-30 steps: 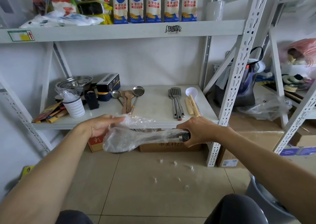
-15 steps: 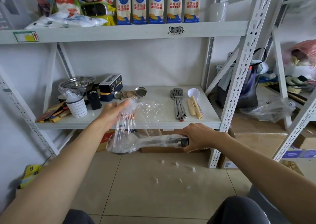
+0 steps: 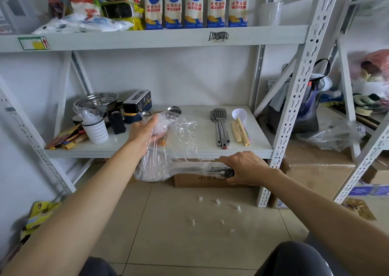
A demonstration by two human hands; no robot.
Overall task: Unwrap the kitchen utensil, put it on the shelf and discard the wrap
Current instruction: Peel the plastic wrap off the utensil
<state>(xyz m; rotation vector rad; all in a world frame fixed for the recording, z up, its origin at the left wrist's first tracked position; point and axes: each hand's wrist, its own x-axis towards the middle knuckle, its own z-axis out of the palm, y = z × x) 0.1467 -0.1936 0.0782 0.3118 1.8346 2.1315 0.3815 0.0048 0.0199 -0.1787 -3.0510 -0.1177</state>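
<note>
Since half second ago, our left hand (image 3: 145, 131) has risen further, stretching more wrap (image 3: 179, 136) off spoon (image 3: 189, 169). Our right hand (image 3: 244, 167) grips spoon handle, fingers curled round it, spoon level in front of shelf (image 3: 202, 150) edge. Left fingers pinch bunched wrap, spoon bowl below them and under film. Beyond fingers on shelf: metal spatulas (image 3: 220, 126), white scoop (image 3: 239, 114), steel bowls (image 3: 95, 100).

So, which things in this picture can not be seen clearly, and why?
- Utensil, head view: its bowl is blurred by the plastic wrap around it.
- Handle end: covered by the right hand.
- Two spoons on the shelf: handles hidden behind the left hand and wrap.
- Right shelf items: blurred at the edge.
</note>
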